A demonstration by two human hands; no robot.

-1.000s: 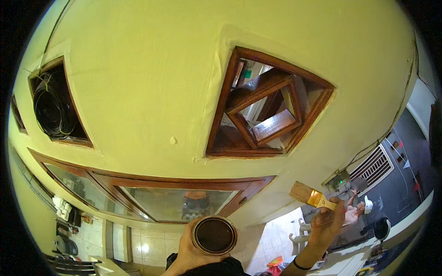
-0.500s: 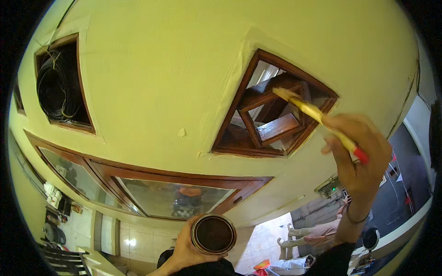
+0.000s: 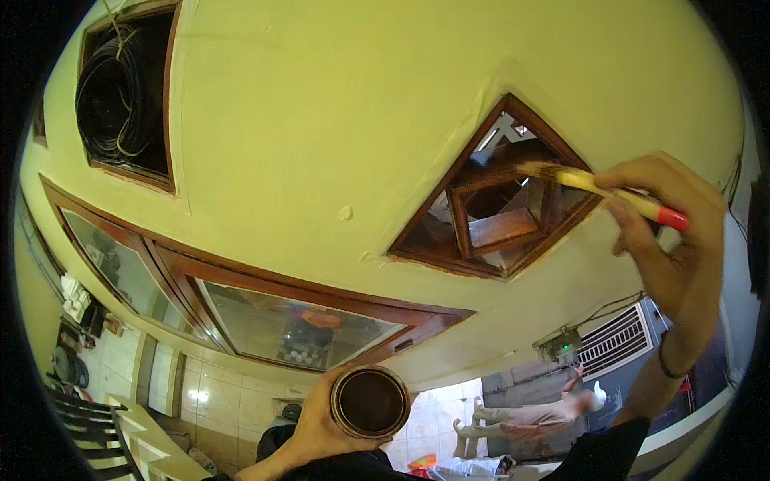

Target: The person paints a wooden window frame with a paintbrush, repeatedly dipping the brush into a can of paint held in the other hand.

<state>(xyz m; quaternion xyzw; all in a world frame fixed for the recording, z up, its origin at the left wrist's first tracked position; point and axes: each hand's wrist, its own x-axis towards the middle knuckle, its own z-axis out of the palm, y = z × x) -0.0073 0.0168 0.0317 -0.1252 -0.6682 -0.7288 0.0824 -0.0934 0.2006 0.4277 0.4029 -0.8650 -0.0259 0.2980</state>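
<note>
My right hand (image 3: 674, 208) grips a paintbrush (image 3: 571, 178) by its yellow handle with a red end. The bristles reach into a square wooden vent opening (image 3: 449, 210) in the yellow-green wall, at the upper part of its inner wooden frame (image 3: 496, 191). Whether the bristle tip touches the wood, I cannot tell. Low in the middle, my left hand (image 3: 321, 421) holds an open round can (image 3: 370, 401) with dark brown liquid inside, its mouth facing up toward me.
A second wooden opening with a coil of black wire (image 3: 112, 96) is at the upper left. Below runs a brown-framed window (image 3: 289, 321). At lower right are a small box with a green light (image 3: 559, 345) and a person in a white cap (image 3: 533, 417). A slatted chair (image 3: 88, 425) stands lower left.
The view has shifted. My right hand and the paintbrush have moved right with the vent opening, and the brush now lies more level. My left hand still holds the can.
</note>
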